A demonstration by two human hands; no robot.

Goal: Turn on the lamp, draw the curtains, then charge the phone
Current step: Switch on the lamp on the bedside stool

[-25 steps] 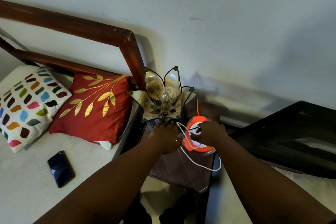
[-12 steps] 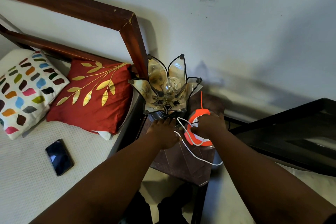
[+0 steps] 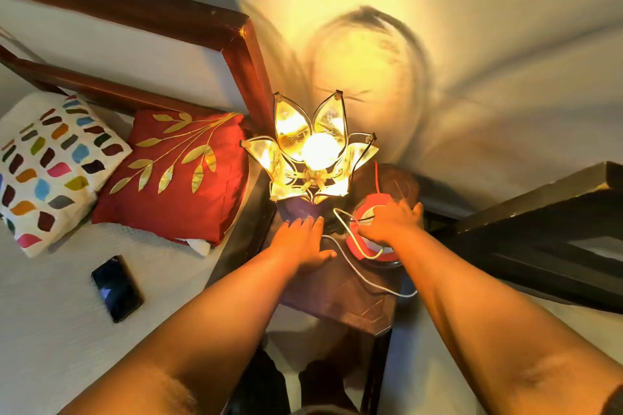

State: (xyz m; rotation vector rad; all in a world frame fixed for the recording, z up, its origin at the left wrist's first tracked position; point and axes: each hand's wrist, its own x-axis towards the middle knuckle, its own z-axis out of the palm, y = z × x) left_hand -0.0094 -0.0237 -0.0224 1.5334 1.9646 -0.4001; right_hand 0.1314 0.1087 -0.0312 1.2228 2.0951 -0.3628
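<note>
The flower-shaped glass lamp (image 3: 317, 152) stands lit on a small dark bedside table (image 3: 344, 303), its bulb glowing bright. My left hand (image 3: 300, 242) lies flat on the table with its fingertips at the lamp's base and holds nothing. My right hand (image 3: 387, 222) is spread over a round red extension socket (image 3: 387, 256) and grips it from above. A white charging cable (image 3: 364, 274) loops from under that hand across the table and off its right edge. The black phone (image 3: 116, 288) lies screen up on the white bed, left of my left arm. No curtains are in view.
A red pillow with gold leaves (image 3: 178, 178) and a white pillow with coloured patches (image 3: 50, 168) lean against the wooden headboard (image 3: 135, 7). A dark piece of furniture (image 3: 539, 239) stands to the right of the table. The wall is right behind the lamp.
The lamp has gone from dark to lit, and warm light now floods the wall and my arms. Both hands have stayed in much the same places.
</note>
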